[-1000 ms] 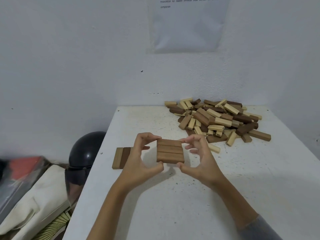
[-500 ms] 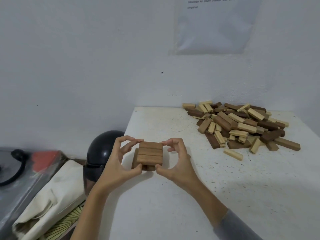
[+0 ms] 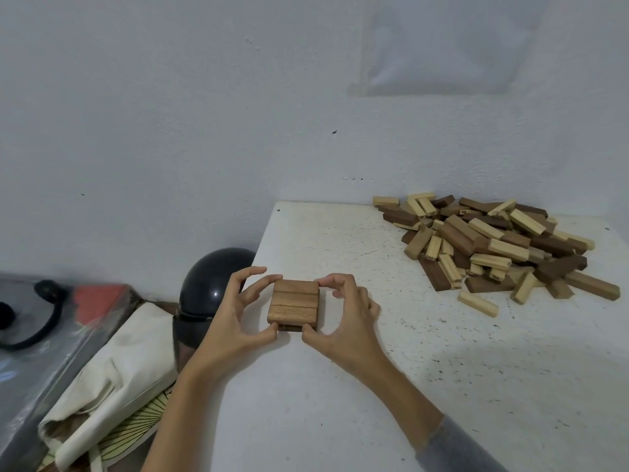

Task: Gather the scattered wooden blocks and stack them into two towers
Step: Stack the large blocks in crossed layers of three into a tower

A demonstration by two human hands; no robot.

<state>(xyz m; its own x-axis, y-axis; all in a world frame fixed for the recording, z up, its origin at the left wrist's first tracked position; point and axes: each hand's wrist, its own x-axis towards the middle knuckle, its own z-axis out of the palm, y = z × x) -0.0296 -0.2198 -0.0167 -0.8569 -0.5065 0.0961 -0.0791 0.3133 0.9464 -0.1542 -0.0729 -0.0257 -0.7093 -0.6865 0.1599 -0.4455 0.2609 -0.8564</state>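
The left hand [image 3: 235, 321] and the right hand [image 3: 343, 321] close from either side on a flat layer of three brown wooden blocks [image 3: 294, 301], laid side by side with their long edges touching to form a rough square. On the left hand the thumb presses the layer's near left corner and the forefinger tip touches its far left corner, so the two pinch that side between them; the remaining fingers [image 3: 252, 272] are curled and fanned apart above, touching nothing. The right hand mirrors this, thumb at the near right corner and bent forefinger on the far right edge, the other fingers tucked loosely behind. Under the layer a darker wooden block [image 3: 289, 328] shows at the near edge (how many lie beneath cannot be told). This small stack sits on the white speckled table [image 3: 374, 386], near its left edge. Far to the right lies a loose heap of pale and dark wooden blocks [image 3: 493, 247], with one pale wooden block [image 3: 478, 303] lying apart on its near side; some block ends carry small dark marks, too small to read. A blurred sheet of paper [image 3: 442, 46] hangs on the wall, with no legible writing. Left of the table are a glossy black helmet [image 3: 211, 284] and a cream cloth bag [image 3: 112, 362].
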